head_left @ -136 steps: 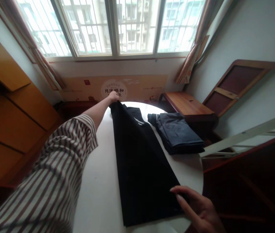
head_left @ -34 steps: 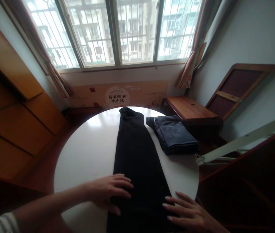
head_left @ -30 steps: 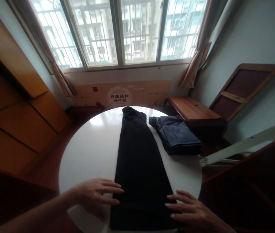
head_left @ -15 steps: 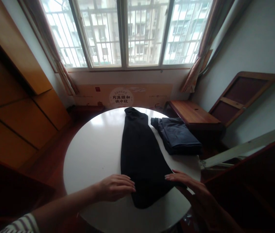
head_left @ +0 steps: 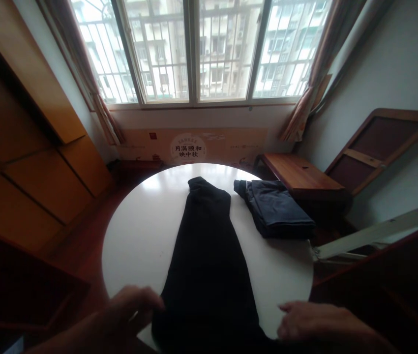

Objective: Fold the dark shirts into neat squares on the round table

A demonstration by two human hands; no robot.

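Black trousers (head_left: 209, 260) lie lengthwise on the white round table (head_left: 135, 236), their narrow cuffed end at the far side. The wide end comes toward me and runs off the bottom of the view. My left hand (head_left: 131, 309), blurred, pinches the left edge of the trousers near that wide end. At the lower right, my right hand (head_left: 310, 322) is curled closed around the corner that stretches out to that side. Its grip is partly hidden and smeared by motion.
A folded stack of dark blue clothes (head_left: 281, 209) sits on the table's right side. Beyond it are a low wooden bench (head_left: 301, 172) and a leaning wooden frame (head_left: 374, 147). Wooden cabinets (head_left: 46, 191) line the left, and a barred window (head_left: 223, 54) is ahead.
The trousers have slid toward me, and their near end has spread wider. Both hands have come closer to me and farther apart, going from lying on the cloth to gripping its edges.
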